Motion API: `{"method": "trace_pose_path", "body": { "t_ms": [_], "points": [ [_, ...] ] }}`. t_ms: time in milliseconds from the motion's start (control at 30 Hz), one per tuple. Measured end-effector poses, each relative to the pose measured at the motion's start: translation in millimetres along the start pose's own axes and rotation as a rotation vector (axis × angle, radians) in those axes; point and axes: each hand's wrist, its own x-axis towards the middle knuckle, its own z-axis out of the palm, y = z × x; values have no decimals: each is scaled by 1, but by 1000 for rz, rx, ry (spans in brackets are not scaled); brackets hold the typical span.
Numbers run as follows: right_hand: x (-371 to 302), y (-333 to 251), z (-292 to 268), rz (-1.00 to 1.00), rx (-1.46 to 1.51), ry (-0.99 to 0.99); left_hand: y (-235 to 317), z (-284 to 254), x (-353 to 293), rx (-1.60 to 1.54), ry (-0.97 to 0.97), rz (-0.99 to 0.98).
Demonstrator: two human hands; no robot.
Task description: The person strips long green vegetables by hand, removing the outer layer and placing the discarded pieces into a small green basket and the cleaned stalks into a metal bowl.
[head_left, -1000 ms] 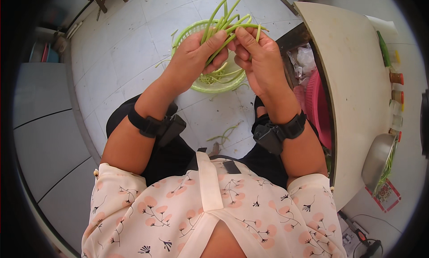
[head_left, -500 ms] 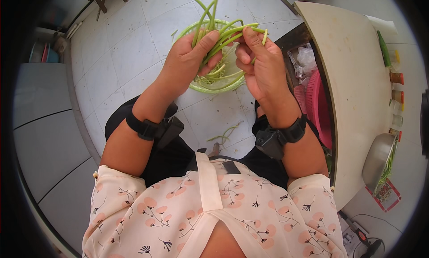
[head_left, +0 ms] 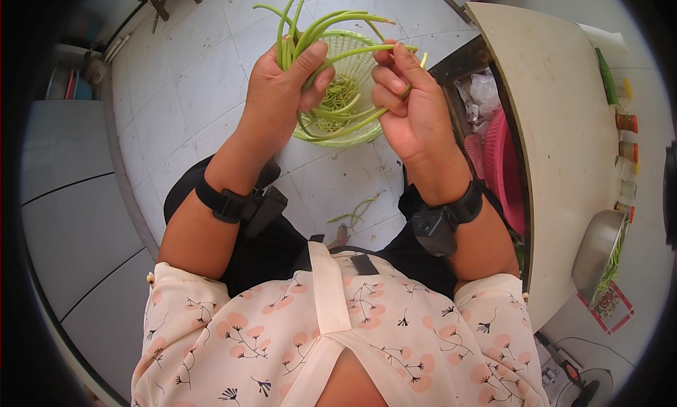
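Long green garlic scapes (head_left: 352, 17) are bunched in my left hand (head_left: 271, 89), the fingers wrapped round them and their ends fanning upward and to the right. Between thumb and fingertips, my right hand (head_left: 421, 104) pinches one scape stretched across from the bunch. Other stems loop down below the two hands. Beneath both hands a light green plastic basket (head_left: 345, 140) stands on the floor, with short green pieces (head_left: 338, 93) lying in it.
Some green scraps (head_left: 360, 213) lie on the tiled floor (head_left: 204, 68) by my foot. To my right is a pale tabletop (head_left: 557, 125) with a pink basket (head_left: 499, 167) beneath it. Beyond its edge are a metal bowl (head_left: 592, 248) of green stems and several small jars (head_left: 626, 123).
My left hand has moved left and slightly down with the bunch, away from my right hand. The gap between them has widened, uncovering more of the basket.
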Motion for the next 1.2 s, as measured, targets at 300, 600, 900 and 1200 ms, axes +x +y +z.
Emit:
{"method": "trace_pose_path", "body": {
  "t_ms": [300, 600, 900, 1200],
  "points": [
    [8, -15, -5, -83, -132, 8, -1, -11, 5, -28, -10, 65],
    [8, -32, -3, -430, -519, 14, 1, -8, 7, -5, -33, 74],
    [7, -29, -4, -229, -263, -189, 1, -5, 8, -61, -54, 43],
    [2, -11, 6, -52, -362, -232, -3, 11, 6, -2, -161, -22]
  ]
}}
